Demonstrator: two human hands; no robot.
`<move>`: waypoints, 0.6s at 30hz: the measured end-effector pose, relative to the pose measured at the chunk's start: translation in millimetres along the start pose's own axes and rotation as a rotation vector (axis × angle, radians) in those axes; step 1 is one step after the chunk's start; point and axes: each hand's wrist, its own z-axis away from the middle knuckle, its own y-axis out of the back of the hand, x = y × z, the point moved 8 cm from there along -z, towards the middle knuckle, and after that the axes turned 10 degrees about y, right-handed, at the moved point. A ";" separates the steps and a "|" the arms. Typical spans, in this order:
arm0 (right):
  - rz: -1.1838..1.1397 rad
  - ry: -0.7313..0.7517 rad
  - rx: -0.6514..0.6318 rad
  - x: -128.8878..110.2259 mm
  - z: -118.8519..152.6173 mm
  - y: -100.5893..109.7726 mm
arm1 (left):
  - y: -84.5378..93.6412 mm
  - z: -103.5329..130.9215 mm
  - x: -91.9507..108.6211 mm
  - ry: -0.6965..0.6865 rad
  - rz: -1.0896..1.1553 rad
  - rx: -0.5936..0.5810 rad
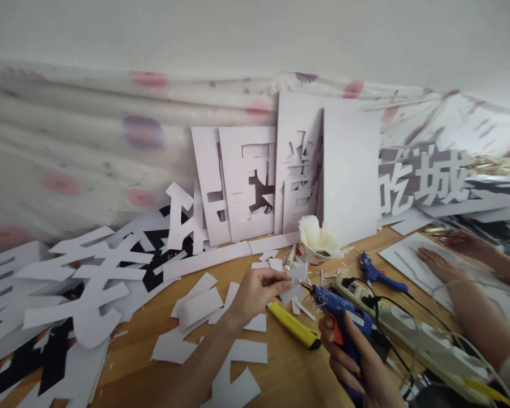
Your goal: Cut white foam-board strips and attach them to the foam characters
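My right hand (pixel 368 360) is wrapped round a blue hot glue gun (pixel 329 300), its fingers at the orange trigger. The gun's nozzle points left, close to my left fingertips. My left hand (pixel 255 292) is closed in a pinch on a small white card piece (pixel 296 282), partly hidden behind the fingers. Below the nozzle a yellow utility knife (pixel 292 324) lies on the wooden table. Loose white card offcuts (pixel 202 309) are scattered beside my left forearm.
A paper cup (pixel 312 255) stands behind my hands. At right are a second glue gun (pixel 380 275), a power strip (pixel 420 331) with cords, and another person's hands (pixel 442 263) on a white board. Cut-out boards (pixel 246 141) lean at the back; cut-out characters (pixel 85 283) pile up left.
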 end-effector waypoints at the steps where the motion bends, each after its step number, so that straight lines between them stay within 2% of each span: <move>1: -0.008 -0.002 0.003 -0.2 0.6 0.6 | 2.1 0.3 0.9 -0.008 -0.003 0.007; 12: 0.075 -0.069 -0.007 -3.4 1.1 7.6 | 6.5 -1.2 -1.0 0.009 -0.033 -0.046; 18: 0.174 0.050 0.128 -15.9 5.5 3.4 | 11.0 0.4 -3.7 0.044 0.030 -0.069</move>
